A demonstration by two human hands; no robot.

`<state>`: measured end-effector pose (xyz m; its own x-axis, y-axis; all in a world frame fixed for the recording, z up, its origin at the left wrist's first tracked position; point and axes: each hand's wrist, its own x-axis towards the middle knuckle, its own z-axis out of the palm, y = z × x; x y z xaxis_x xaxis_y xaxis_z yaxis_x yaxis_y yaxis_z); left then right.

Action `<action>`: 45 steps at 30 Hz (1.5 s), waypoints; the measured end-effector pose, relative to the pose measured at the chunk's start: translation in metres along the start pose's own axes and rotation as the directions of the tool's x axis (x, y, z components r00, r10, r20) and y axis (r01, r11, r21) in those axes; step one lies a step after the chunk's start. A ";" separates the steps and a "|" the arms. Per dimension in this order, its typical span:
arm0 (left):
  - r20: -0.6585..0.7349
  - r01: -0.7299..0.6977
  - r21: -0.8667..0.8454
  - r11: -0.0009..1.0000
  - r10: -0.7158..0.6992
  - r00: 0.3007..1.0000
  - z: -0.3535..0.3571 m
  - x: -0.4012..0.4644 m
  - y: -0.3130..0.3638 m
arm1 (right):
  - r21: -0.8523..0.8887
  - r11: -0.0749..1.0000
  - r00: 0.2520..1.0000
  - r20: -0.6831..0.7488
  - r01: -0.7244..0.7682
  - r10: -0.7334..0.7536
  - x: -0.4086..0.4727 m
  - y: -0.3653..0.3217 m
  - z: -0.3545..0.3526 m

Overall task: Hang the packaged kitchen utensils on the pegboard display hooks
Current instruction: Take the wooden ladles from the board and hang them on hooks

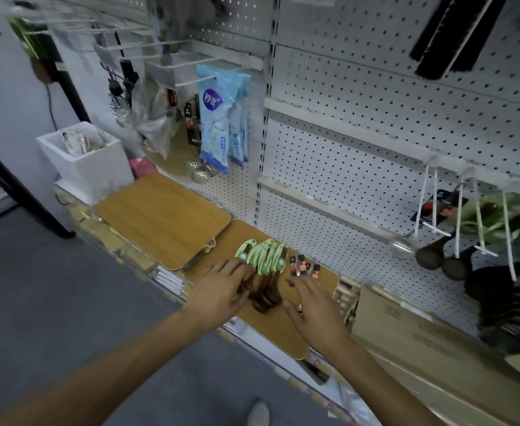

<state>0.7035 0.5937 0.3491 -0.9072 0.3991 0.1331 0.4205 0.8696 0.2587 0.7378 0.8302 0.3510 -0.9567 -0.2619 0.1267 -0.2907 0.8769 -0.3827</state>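
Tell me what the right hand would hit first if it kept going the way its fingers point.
Probably the small black-and-orange carded packets lying just beyond the right hand; past them, the white pegboard wall. Depth is uncertain.
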 end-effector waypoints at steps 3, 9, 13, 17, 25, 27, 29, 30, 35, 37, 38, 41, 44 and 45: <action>0.010 0.023 0.006 1.000 -0.023 1.000 0.004 0.015 -0.009 | 0.010 1.000 1.000 0.029 0.011 -0.011 0.018 0.007 0.010; 0.049 0.059 0.010 0.998 -0.059 0.997 0.020 0.037 -0.028 | 0.054 0.998 0.997 0.074 0.017 -0.021 0.051 0.011 0.033; 0.078 0.069 0.006 0.998 -0.069 0.995 0.038 0.050 -0.053 | 0.067 0.997 0.994 0.108 -0.021 0.014 0.071 0.012 0.058; 0.113 0.102 0.031 0.994 -0.105 0.988 0.057 0.068 -0.090 | 0.070 0.996 0.990 0.129 -0.060 0.051 0.094 0.014 0.091; 0.198 0.132 0.028 0.991 -0.135 0.971 0.117 0.110 -0.178 | 0.104 0.974 0.970 0.156 -0.203 0.185 0.146 0.024 0.181; 0.215 0.143 0.013 0.990 -0.143 0.966 0.142 0.119 -0.196 | 0.116 0.961 0.957 0.181 -0.252 0.229 0.159 0.031 0.209; 0.229 0.132 -0.004 0.991 -0.128 0.965 0.168 0.126 -0.211 | 0.128 0.947 0.941 0.215 -0.294 0.263 0.169 0.038 0.240; 0.238 0.131 -0.020 0.991 -0.123 0.964 0.183 0.129 -0.217 | 0.134 0.940 0.933 0.231 -0.312 0.277 0.174 0.042 0.255; 0.278 0.211 -0.110 0.971 -0.174 0.945 0.257 0.130 -0.242 | 0.145 0.898 0.897 0.231 -0.415 0.377 0.207 0.069 0.324; 0.308 0.273 -0.124 0.954 -0.225 0.924 0.284 0.130 -0.253 | 0.177 0.864 0.873 0.231 -0.472 0.430 0.223 0.082 0.349; 0.318 0.294 -0.129 0.947 -0.241 0.917 0.297 0.132 -0.258 | 0.187 0.848 0.861 0.236 -0.496 0.451 0.230 0.087 0.361; 0.319 0.302 -0.143 0.943 -0.245 0.916 0.328 0.142 -0.272 | 0.159 0.829 0.833 0.262 -0.536 0.488 0.247 0.099 0.393; 0.357 0.280 -0.123 0.952 -0.221 0.908 0.356 0.160 -0.287 | 0.077 0.849 0.830 0.272 -0.523 0.487 0.258 0.104 0.421; 0.374 0.270 -0.108 0.957 -0.212 0.903 0.364 0.166 -0.291 | 0.036 0.850 0.822 0.281 -0.525 0.496 0.262 0.105 0.430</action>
<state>0.4256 0.5131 -0.0526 -0.9128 0.2847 -0.2930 0.1591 0.9083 0.3868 0.4524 0.6807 -0.0491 -0.9332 0.1064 -0.3432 0.2552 0.8687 -0.4246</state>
